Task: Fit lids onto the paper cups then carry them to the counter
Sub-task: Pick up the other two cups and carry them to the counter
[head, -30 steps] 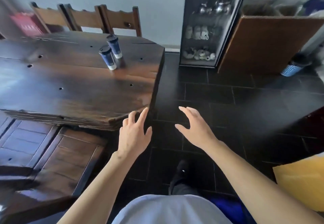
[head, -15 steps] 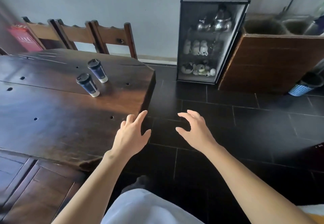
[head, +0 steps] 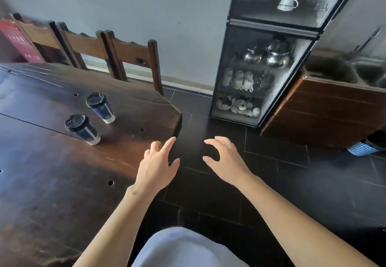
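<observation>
Two dark blue paper cups stand upright on the dark wooden table (head: 52,172), each with a black lid on top. The near cup (head: 83,130) is left of the far cup (head: 101,108), a short gap between them. My left hand (head: 157,167) hovers over the table's right edge, fingers spread, holding nothing, right of and nearer than the cups. My right hand (head: 226,161) is out over the dark floor, fingers curved and apart, empty.
Wooden chairs (head: 133,58) line the table's far side against the wall. A glass-fronted cabinet (head: 257,74) of teapots and cups stands ahead on the right, a wooden counter with a sink (head: 334,104) beside it. A blue basket (head: 361,147) lies on the black tiled floor.
The view has moved forward and closer to the table; the cups now appear nearer and lower left. Both hands stay empty, the right fingers curling slightly.
</observation>
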